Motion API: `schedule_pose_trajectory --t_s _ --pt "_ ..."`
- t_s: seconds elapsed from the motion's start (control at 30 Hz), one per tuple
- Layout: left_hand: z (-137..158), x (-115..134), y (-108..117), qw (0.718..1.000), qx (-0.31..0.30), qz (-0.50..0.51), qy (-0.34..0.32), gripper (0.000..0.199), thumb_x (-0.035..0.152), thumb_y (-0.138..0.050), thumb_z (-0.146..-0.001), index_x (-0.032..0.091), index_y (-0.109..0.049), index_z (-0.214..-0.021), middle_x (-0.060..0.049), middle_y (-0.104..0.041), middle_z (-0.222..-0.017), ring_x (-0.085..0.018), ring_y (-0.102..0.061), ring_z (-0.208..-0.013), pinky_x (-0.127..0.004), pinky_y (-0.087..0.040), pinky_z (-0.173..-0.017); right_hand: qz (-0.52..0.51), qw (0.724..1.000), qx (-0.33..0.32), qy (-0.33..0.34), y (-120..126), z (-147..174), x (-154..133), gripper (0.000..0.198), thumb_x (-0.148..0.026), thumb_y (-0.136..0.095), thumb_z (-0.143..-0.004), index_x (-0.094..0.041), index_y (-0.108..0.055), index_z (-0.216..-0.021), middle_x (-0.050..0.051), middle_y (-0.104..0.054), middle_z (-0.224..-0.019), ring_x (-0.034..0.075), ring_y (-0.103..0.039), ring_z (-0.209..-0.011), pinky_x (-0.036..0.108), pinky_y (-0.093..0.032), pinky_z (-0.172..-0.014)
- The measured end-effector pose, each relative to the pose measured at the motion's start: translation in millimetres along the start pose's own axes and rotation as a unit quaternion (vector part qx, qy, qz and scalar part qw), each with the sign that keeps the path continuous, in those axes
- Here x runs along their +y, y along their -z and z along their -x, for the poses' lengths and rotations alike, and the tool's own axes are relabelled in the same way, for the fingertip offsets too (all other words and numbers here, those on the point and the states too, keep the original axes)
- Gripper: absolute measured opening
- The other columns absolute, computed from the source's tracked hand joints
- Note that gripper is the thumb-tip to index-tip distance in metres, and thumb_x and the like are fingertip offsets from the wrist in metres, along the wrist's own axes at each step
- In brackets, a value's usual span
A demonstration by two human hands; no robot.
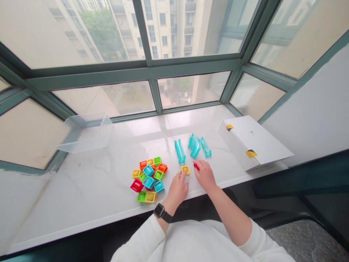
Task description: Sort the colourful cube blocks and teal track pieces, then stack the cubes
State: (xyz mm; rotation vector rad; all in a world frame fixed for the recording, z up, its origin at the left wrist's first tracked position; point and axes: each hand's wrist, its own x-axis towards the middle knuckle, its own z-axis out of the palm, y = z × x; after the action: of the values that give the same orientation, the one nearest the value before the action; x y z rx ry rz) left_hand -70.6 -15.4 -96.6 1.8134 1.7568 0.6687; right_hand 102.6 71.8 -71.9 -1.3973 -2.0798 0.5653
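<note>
My left hand (177, 188) rests at the front of the white sill, its fingertips touching a yellow square block (185, 170) that lies flat. To the right, my right hand (205, 175) is closed on a small red piece (196, 166), mostly covered by the fingers. Left of my hands lies a loose pile of square blocks in red, yellow, green, orange and blue, with a blue block (148, 182) near its middle. Beyond my hands are a straight clear turquoise track piece (180, 151), a stack of curved turquoise pieces (194, 145) and another straight turquoise piece (206, 147).
A clear plastic bin (89, 142) stands at the far left by the window. On the right is a white box (256, 142) with yellow-and-black tape tabs. The white sill (95, 189) ends at a front edge close to my body; green window frames enclose its back.
</note>
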Motion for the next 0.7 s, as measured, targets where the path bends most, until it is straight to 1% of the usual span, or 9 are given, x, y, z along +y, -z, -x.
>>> schedule_pose_trajectory --t_s 0.07,0.1,0.17,0.23,0.33,0.43,0.7 --pt "0.0 5.1 4.7 0.999 -0.018 -0.038 0.002 0.065 0.018 -0.055 -0.093 0.020 -0.043 -0.157 -0.021 -0.055 -0.148 -0.035 -0.057 -0.131 -0.052 -0.048 -0.110 0.031 0.999 0.022 -0.021 4.6 -2.9 12.1 0.041 -0.017 -0.057 -0.092 -0.020 -0.069 -0.132 0.016 -0.064 -0.133 0.034 -0.058 -0.124 0.054 -0.047 -0.112" --pt "-0.1 8.0 7.2 0.998 -0.028 -0.059 0.003 0.066 0.018 -0.054 -0.093 0.020 -0.042 -0.158 -0.020 -0.057 -0.144 -0.034 -0.059 -0.127 -0.051 -0.049 -0.108 0.041 0.999 0.019 -0.031 4.7 -4.3 18.3 0.042 -0.020 -0.060 -0.091 -0.020 -0.068 -0.133 0.016 -0.062 -0.137 0.035 -0.057 -0.126 0.053 -0.047 -0.112" --pt "-0.3 13.6 11.5 0.994 -0.044 -0.098 0.007 0.068 0.017 -0.054 -0.093 0.019 -0.040 -0.159 -0.019 -0.061 -0.138 -0.034 -0.061 -0.120 -0.049 -0.050 -0.103 0.044 0.998 -0.005 -0.042 1.7 -6.1 28.8 0.045 -0.025 -0.063 -0.091 -0.020 -0.066 -0.136 0.016 -0.058 -0.142 0.034 -0.056 -0.130 0.051 -0.047 -0.113" --pt "-0.7 17.9 14.2 0.990 -0.052 -0.129 0.008 0.069 0.015 -0.054 -0.092 0.019 -0.040 -0.159 -0.019 -0.061 -0.134 -0.034 -0.061 -0.116 -0.047 -0.051 -0.099 0.033 0.998 -0.028 -0.051 -2.6 -6.2 35.3 0.044 -0.027 -0.061 -0.093 -0.022 -0.066 -0.136 0.015 -0.058 -0.143 0.032 -0.058 -0.130 0.047 -0.049 -0.111" --pt "-1.2 21.1 15.7 0.985 -0.055 -0.165 0.003 0.069 0.014 -0.055 -0.092 0.018 -0.039 -0.159 -0.019 -0.062 -0.131 -0.033 -0.061 -0.113 -0.045 -0.051 -0.094 0.024 0.997 -0.037 -0.070 -5.5 -3.7 38.0 0.040 -0.029 -0.060 -0.095 -0.023 -0.067 -0.135 0.013 -0.059 -0.141 0.029 -0.063 -0.126 0.042 -0.053 -0.105" --pt "-2.1 22.5 16.2 0.978 -0.061 -0.201 0.001 0.070 0.015 -0.056 -0.093 0.018 -0.037 -0.160 -0.018 -0.063 -0.129 -0.033 -0.062 -0.112 -0.042 -0.051 -0.092 0.025 0.996 -0.037 -0.079 -3.7 -0.8 37.4 0.040 -0.029 -0.061 -0.095 -0.024 -0.067 -0.134 0.012 -0.060 -0.139 0.028 -0.065 -0.122 0.041 -0.055 -0.101" --pt "-4.6 25.9 19.5 0.960 -0.074 -0.268 -0.002 0.069 0.019 -0.057 -0.096 0.019 -0.033 -0.160 -0.015 -0.064 -0.130 -0.029 -0.062 -0.110 -0.038 -0.051 -0.090 0.029 0.995 -0.039 -0.085 -2.4 0.5 40.6 0.041 -0.027 -0.063 -0.094 -0.024 -0.067 -0.135 0.012 -0.058 -0.143 0.027 -0.064 -0.125 0.041 -0.053 -0.106"
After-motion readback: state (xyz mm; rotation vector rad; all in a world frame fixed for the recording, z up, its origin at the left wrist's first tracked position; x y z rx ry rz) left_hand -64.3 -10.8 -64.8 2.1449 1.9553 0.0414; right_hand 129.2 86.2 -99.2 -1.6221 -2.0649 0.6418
